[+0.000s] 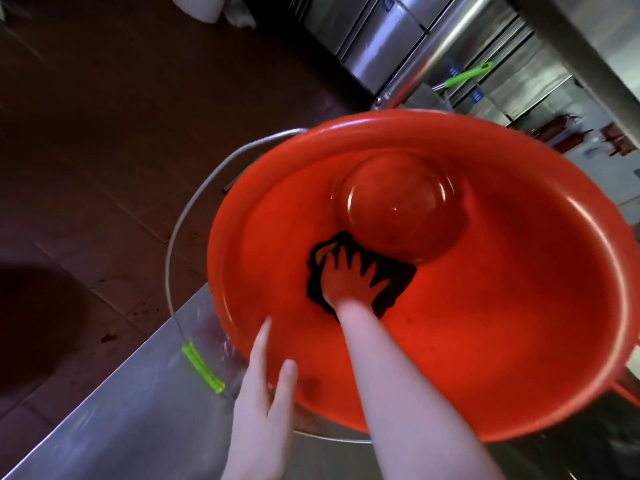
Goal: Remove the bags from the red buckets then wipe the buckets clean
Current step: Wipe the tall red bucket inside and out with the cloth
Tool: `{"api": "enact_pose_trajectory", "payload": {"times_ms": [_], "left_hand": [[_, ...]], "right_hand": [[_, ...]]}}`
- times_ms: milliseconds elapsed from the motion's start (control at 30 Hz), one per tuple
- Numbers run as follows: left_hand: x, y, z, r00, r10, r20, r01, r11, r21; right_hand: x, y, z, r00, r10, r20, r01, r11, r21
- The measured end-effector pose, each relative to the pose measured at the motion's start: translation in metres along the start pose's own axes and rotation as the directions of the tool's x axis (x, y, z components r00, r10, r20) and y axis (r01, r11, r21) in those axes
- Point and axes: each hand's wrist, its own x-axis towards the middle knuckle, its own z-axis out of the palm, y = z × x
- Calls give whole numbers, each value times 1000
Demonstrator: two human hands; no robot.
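Observation:
A large red bucket [519,306] lies tipped toward me on a steel counter, its mouth filling the right of the view. My right hand [349,275] reaches deep inside with fingers spread, pressing a dark cloth [398,285] flat against the inner wall just below the round bottom [398,209]. My left hand [266,382] rests on the near rim at the lower left, fingers over the edge. The bucket's metal wire handle [194,216] with a green grip [202,368] hangs out to the left. No bag shows inside.
The steel counter [114,417] runs along the bottom left, its edge dropping to a dark tiled floor [104,133]. Steel cabinets [398,39] stand at the back right, with a green-handled tool [467,76] leaning there. White sacks [207,8] sit on the floor at the top.

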Motion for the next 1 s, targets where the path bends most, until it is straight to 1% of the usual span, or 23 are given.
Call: {"api": "enact_pose_trajectory", "payload": {"times_ms": [33,67,100,133,167,200,233,300,333,367,433,500,567,633,667,700,767,833,900,933,1000], "left_hand": [[-10,1,0,999,-42,-11,42,999,5],[-16,1,-1,999,-21,-49,24,997,71],[-18,5,-5,990,83,-112,-60,979,197],[-16,10,-11,957,229,-176,-162,929,332],[-9,19,-18,910,357,-212,-243,872,425],[1,28,-24,875,437,-207,-300,827,475],[13,36,-28,859,484,-167,-342,786,515],[34,48,-32,848,527,-60,-376,677,632],[43,51,-33,853,522,-28,-366,634,682],[50,50,-34,865,502,-12,-353,625,696],[57,42,-31,903,429,-1,-317,670,671],[57,30,-22,939,343,-15,-258,734,628],[52,20,-11,964,265,-26,-201,785,586],[47,13,-6,965,262,-12,-211,802,559],[47,11,-6,962,271,7,-231,804,548],[47,10,-9,960,279,29,-249,803,541],[50,9,-13,957,283,63,-270,795,544],[50,10,-13,961,266,75,-264,803,535],[50,10,-12,965,248,85,-256,816,518],[52,9,-10,967,237,91,-250,820,515],[54,9,-8,976,203,72,-212,843,495]], "right_hand": [[0,4,2,1000,-21,-22,20,1000,-15],[-1,8,4,998,-34,-45,34,999,-10],[-1,11,6,997,-45,-64,45,999,6],[1,13,8,995,-54,-79,55,998,22],[1,15,9,995,-60,-85,63,997,33],[1,17,11,994,-68,-87,71,997,40],[1,19,12,993,-78,-84,81,996,41],[0,23,12,993,-98,-65,100,995,27],[-1,26,12,992,-109,-62,109,994,1],[-5,28,10,991,-117,-58,115,993,-34],[-19,35,8,993,-110,-42,105,988,-109],[-48,41,18,991,-117,-66,105,980,-167],[-92,40,35,976,-183,-117,162,973,-167],[-132,35,48,952,-238,-192,215,968,-130],[-140,33,51,951,-225,-212,208,973,-101],[-137,33,51,951,-214,-224,199,976,-86],[-104,36,46,974,-158,-164,147,986,-76],[-57,37,31,991,-38,-125,41,999,16],[-19,31,10,996,80,-25,-76,989,129],[-9,26,2,995,102,5,-101,985,141],[-8,20,-2,998,63,18,-65,993,98]]}}
